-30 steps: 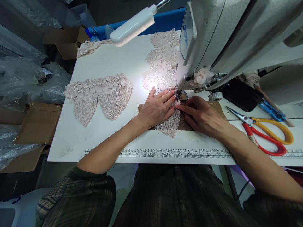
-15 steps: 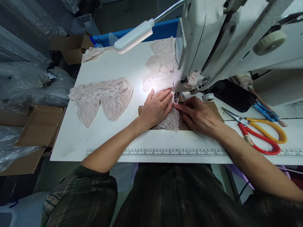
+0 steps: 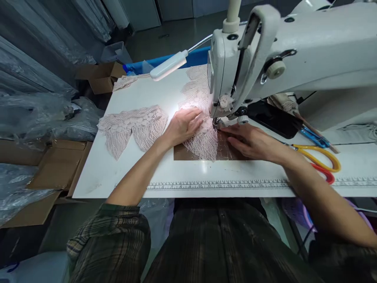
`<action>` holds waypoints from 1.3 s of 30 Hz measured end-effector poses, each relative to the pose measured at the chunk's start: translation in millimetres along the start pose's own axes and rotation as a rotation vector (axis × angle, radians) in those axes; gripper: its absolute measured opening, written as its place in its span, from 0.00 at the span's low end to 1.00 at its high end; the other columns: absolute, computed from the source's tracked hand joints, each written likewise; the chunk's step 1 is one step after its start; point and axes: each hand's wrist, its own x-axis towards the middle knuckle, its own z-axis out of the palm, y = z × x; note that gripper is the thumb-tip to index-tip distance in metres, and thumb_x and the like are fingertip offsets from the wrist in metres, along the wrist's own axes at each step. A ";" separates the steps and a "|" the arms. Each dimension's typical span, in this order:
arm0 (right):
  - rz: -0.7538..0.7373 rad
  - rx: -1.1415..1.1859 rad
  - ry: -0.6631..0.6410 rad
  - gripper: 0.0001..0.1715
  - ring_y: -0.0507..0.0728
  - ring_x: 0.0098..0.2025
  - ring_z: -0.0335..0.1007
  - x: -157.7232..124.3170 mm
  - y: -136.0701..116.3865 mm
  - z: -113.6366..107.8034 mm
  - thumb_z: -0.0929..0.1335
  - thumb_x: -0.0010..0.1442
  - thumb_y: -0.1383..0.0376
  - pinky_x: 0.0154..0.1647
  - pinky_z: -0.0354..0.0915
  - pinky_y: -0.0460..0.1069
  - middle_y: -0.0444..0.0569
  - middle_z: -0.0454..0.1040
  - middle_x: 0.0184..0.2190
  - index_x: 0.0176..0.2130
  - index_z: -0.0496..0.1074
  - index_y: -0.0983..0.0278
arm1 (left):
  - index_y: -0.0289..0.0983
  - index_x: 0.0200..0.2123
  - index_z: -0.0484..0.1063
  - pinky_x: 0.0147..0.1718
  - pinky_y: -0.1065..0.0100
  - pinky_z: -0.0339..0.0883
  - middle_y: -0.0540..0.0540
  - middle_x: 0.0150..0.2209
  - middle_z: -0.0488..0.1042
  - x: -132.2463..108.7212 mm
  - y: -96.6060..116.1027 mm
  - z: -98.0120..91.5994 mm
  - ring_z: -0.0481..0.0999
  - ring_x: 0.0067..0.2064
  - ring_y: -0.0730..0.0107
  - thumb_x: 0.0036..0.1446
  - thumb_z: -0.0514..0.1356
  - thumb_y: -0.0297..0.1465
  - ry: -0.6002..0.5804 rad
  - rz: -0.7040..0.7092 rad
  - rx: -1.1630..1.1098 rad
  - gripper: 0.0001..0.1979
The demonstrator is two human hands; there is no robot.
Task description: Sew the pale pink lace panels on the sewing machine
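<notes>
While the left hand (image 3: 184,125) presses the lace (image 3: 203,141) flat, the right hand (image 3: 250,142) rests beside it (fingers outstretched)

Small numerals, probably inch marks, along table-edge ruler (image 3: 218,185)

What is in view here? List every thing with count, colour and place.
sewing machine: one, off-white, right rear of table
lamp: one, white, on a gooseneck, rear of table
lace piece: one, pale pink, at the needle
spare lace: several, pale pink, left and rear of table
brown sheet: one, under the lace piece
scissors: one pair, yellow and red handles, right side of table
ruler strip: one, white, along the table's front edge
table: one, white
cardboard boxes: several, brown, floor at left
left hand: open, flat on the lace piece
right hand: open, flat by the needle
</notes>
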 end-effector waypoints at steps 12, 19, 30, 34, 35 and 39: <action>0.023 0.100 0.026 0.24 0.63 0.47 0.76 -40.4 -6.7 -14.0 0.61 0.68 0.59 0.49 0.73 0.60 0.57 0.78 0.47 0.56 0.76 0.63 | 0.36 0.43 0.79 0.42 0.62 0.76 0.41 0.44 0.80 -38.5 33.5 -6.5 0.79 0.44 0.65 0.67 0.62 0.37 -0.239 0.256 -0.182 0.11; -0.052 0.159 0.047 0.22 0.57 0.42 0.75 -31.0 -19.7 -4.4 0.61 0.67 0.63 0.48 0.72 0.54 0.54 0.78 0.42 0.53 0.78 0.65 | 0.36 0.35 0.79 0.37 0.65 0.74 0.42 0.39 0.78 -41.3 32.4 3.3 0.78 0.40 0.66 0.67 0.60 0.34 -0.140 0.209 -0.265 0.11; -0.091 0.157 -0.059 0.22 0.59 0.41 0.71 -2.1 -32.5 20.9 0.66 0.66 0.51 0.44 0.70 0.55 0.56 0.73 0.43 0.46 0.74 0.67 | 0.35 0.33 0.78 0.39 0.61 0.73 0.43 0.39 0.80 -41.6 36.9 6.6 0.80 0.39 0.66 0.66 0.61 0.33 -0.018 0.158 -0.238 0.10; -0.080 0.145 -0.009 0.15 0.56 0.38 0.70 0.2 -32.1 24.1 0.62 0.69 0.60 0.42 0.68 0.53 0.54 0.72 0.40 0.39 0.73 0.66 | 0.36 0.43 0.78 0.44 0.56 0.75 0.40 0.45 0.81 -39.6 33.8 10.5 0.81 0.46 0.60 0.61 0.67 0.42 0.027 0.283 -0.172 0.15; -0.087 0.161 0.012 0.15 0.56 0.39 0.70 -1.0 -30.5 23.3 0.62 0.69 0.60 0.43 0.69 0.53 0.54 0.72 0.40 0.40 0.74 0.66 | 0.36 0.43 0.78 0.44 0.56 0.76 0.40 0.45 0.82 -39.5 33.1 12.0 0.81 0.46 0.61 0.62 0.66 0.40 0.041 0.305 -0.155 0.14; -0.094 0.100 0.072 0.18 0.58 0.43 0.70 -11.7 -23.3 19.8 0.63 0.68 0.60 0.47 0.69 0.54 0.56 0.72 0.44 0.50 0.75 0.66 | 0.36 0.38 0.78 0.43 0.61 0.80 0.43 0.42 0.83 -39.9 31.8 16.1 0.83 0.43 0.67 0.66 0.61 0.28 0.162 0.313 -0.188 0.06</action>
